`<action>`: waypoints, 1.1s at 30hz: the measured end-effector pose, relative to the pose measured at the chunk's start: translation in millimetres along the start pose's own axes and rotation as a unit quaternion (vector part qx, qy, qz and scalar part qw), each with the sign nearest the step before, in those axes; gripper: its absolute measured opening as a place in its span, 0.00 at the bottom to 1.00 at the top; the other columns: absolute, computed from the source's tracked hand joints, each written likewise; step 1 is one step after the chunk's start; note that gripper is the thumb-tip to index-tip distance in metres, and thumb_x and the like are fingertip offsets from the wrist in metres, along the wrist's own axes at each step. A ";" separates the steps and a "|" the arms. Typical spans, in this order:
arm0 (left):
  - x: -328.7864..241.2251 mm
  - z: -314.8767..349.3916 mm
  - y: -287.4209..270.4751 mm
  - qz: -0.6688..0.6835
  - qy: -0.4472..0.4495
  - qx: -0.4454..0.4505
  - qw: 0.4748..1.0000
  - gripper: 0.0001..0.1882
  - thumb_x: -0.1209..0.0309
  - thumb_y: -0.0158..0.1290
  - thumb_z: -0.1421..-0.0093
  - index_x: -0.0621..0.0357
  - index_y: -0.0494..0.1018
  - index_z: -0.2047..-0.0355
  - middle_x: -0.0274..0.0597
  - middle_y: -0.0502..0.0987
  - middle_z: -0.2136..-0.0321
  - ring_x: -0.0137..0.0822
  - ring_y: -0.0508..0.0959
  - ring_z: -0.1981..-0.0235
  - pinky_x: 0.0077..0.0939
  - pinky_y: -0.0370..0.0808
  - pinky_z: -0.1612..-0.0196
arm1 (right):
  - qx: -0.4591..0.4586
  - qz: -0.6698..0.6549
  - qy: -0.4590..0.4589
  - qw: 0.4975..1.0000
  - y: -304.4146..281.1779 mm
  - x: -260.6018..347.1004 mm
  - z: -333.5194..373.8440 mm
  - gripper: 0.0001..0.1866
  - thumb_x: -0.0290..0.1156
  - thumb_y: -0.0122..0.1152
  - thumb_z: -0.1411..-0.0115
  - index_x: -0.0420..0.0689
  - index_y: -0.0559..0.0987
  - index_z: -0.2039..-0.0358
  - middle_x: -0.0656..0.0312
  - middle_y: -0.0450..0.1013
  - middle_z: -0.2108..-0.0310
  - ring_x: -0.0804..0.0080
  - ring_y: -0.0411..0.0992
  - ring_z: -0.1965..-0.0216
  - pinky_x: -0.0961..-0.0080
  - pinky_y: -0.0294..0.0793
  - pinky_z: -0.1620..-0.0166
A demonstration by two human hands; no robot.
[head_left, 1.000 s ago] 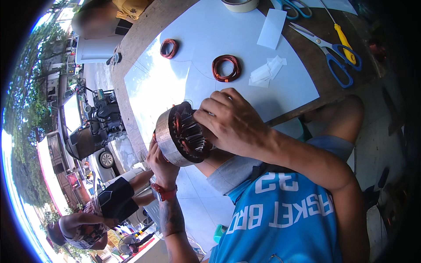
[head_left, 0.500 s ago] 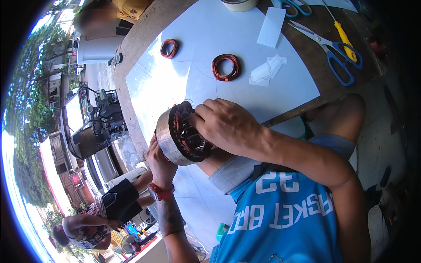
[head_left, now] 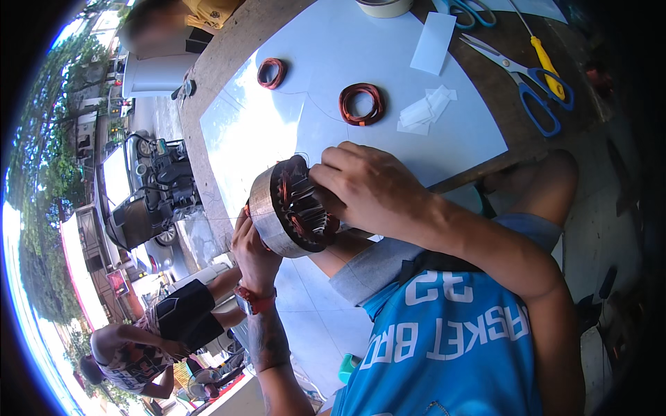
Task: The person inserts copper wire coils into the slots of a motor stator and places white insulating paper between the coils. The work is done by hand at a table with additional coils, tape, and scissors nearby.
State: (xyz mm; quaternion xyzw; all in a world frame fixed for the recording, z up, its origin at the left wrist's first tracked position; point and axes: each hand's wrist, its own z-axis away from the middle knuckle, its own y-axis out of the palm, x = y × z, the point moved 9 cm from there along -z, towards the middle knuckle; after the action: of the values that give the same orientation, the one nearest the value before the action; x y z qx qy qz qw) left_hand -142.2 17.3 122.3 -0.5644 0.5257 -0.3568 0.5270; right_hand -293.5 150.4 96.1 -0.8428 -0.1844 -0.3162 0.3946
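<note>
A motor stator [head_left: 267, 216], a metal ring with slots inside, is tilted over the near edge of the white sheet. My left hand [head_left: 254, 251] grips it from the lower left, a red watch on the wrist. Red-brown copper windings [head_left: 284, 186] lie in part of its slots, and a little more copper shows at the back rim by my left fingers. My right hand [head_left: 378, 184] is at the open face with fingers curled and pinched together; whatever they hold is hidden. Fine wire loops stand up from the top rim.
On the white sheet [head_left: 316, 41] lie a small copper coil [head_left: 280, 71], a larger one [head_left: 379, 104], paper slips [head_left: 424, 112], a white card [head_left: 433, 43] and a tape roll [head_left: 383, 8]. Blue-handled scissors [head_left: 538, 104] and a yellow screwdriver [head_left: 547, 66] rest at right. A person [head_left: 139, 353] is at lower left.
My right hand has drawn back slightly to the right from the stator's face, showing more of the slots. My left hand keeps its grip. The person at lower left has shifted.
</note>
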 end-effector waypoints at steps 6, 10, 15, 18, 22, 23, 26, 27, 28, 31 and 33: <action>-7.8 3.6 0.7 -0.036 0.051 -0.007 0.998 0.21 0.76 0.71 0.55 0.64 0.84 0.57 0.52 0.86 0.58 0.59 0.83 0.48 0.48 0.78 0.39 | 0.060 0.083 -0.016 0.995 16.5 8.9 -3.2 0.15 0.27 0.73 0.44 0.36 0.83 0.57 0.55 0.79 0.60 0.62 0.80 0.57 0.69 0.82 0.50; -6.5 5.8 1.7 -0.035 0.045 -0.025 0.998 0.22 0.74 0.71 0.54 0.64 0.83 0.56 0.52 0.86 0.58 0.59 0.83 0.47 0.51 0.76 0.37 | 0.105 0.125 -0.043 0.986 26.6 15.4 -4.9 0.16 0.26 0.74 0.46 0.36 0.82 0.57 0.56 0.79 0.60 0.63 0.80 0.57 0.70 0.82 0.50; 0.9 6.6 2.2 -0.012 0.003 -0.028 1.000 0.22 0.74 0.70 0.53 0.66 0.83 0.57 0.53 0.85 0.59 0.58 0.85 0.51 0.52 0.75 0.35 | 0.004 0.055 -0.024 0.998 0.5 7.8 -5.3 0.19 0.26 0.77 0.50 0.37 0.82 0.57 0.56 0.79 0.60 0.64 0.80 0.58 0.70 0.82 0.51; 2.0 4.9 1.4 -0.007 0.005 -0.027 1.000 0.20 0.74 0.70 0.53 0.66 0.83 0.58 0.53 0.85 0.62 0.56 0.85 0.56 0.50 0.76 0.37 | -0.015 0.034 -0.017 0.999 -6.8 3.8 -2.6 0.15 0.24 0.75 0.50 0.38 0.84 0.61 0.56 0.79 0.61 0.63 0.79 0.59 0.70 0.82 0.51; 5.7 1.9 3.2 0.005 0.000 -0.011 1.000 0.18 0.74 0.70 0.54 0.66 0.82 0.61 0.53 0.84 0.66 0.56 0.85 0.60 0.48 0.78 0.38 | 0.029 0.076 -0.034 0.996 4.6 9.8 -4.4 0.06 0.24 0.71 0.46 0.39 0.85 0.67 0.57 0.79 0.62 0.64 0.79 0.58 0.70 0.82 0.52; 7.0 1.5 3.0 0.015 -0.003 -0.011 1.000 0.18 0.74 0.69 0.54 0.66 0.82 0.62 0.53 0.84 0.67 0.56 0.85 0.61 0.48 0.78 0.39 | 0.040 0.089 -0.035 0.995 8.4 11.1 -6.1 0.04 0.24 0.70 0.45 0.39 0.86 0.68 0.57 0.79 0.63 0.65 0.79 0.58 0.70 0.82 0.53; 7.4 0.8 2.2 0.027 -0.003 -0.018 0.999 0.17 0.74 0.69 0.54 0.66 0.82 0.63 0.54 0.84 0.68 0.56 0.85 0.63 0.47 0.78 0.39 | 0.064 0.126 -0.046 0.989 17.4 15.2 -10.8 0.03 0.25 0.67 0.43 0.41 0.86 0.69 0.58 0.80 0.65 0.66 0.79 0.58 0.70 0.82 0.54; 7.2 0.6 2.5 0.030 -0.001 -0.017 0.999 0.16 0.74 0.69 0.54 0.66 0.82 0.63 0.54 0.84 0.68 0.56 0.85 0.62 0.46 0.78 0.39 | 0.066 0.142 -0.059 0.986 19.0 17.8 -12.0 0.03 0.25 0.67 0.44 0.41 0.86 0.69 0.58 0.80 0.65 0.67 0.79 0.59 0.70 0.82 0.54; 6.7 0.6 2.6 0.021 0.001 -0.018 1.000 0.16 0.75 0.69 0.54 0.66 0.82 0.63 0.54 0.84 0.67 0.56 0.85 0.62 0.46 0.78 0.40 | 0.071 0.157 -0.069 0.983 20.8 19.9 -12.8 0.03 0.25 0.68 0.44 0.41 0.86 0.69 0.58 0.80 0.66 0.67 0.78 0.59 0.71 0.82 0.55; 7.9 0.6 4.8 0.014 -0.007 -0.009 1.000 0.17 0.75 0.69 0.54 0.66 0.81 0.63 0.54 0.84 0.67 0.56 0.85 0.61 0.46 0.79 0.41 | 0.083 0.181 -0.103 0.975 23.1 25.0 -12.9 0.04 0.25 0.68 0.44 0.40 0.86 0.69 0.58 0.80 0.67 0.67 0.78 0.60 0.71 0.81 0.55; 6.6 0.6 4.1 0.029 -0.001 -0.016 0.999 0.17 0.75 0.69 0.54 0.67 0.81 0.63 0.54 0.84 0.67 0.57 0.85 0.60 0.46 0.79 0.42 | 0.079 0.176 -0.121 0.974 21.6 26.7 -11.8 0.04 0.26 0.68 0.44 0.40 0.87 0.69 0.58 0.80 0.67 0.67 0.77 0.61 0.71 0.81 0.56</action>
State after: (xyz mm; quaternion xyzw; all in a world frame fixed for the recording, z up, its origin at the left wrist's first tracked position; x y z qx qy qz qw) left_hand -141.3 11.5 117.3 -0.5581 0.5468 -0.3322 0.5283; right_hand -266.4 129.4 108.1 -0.8602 -0.1043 -0.1216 0.4842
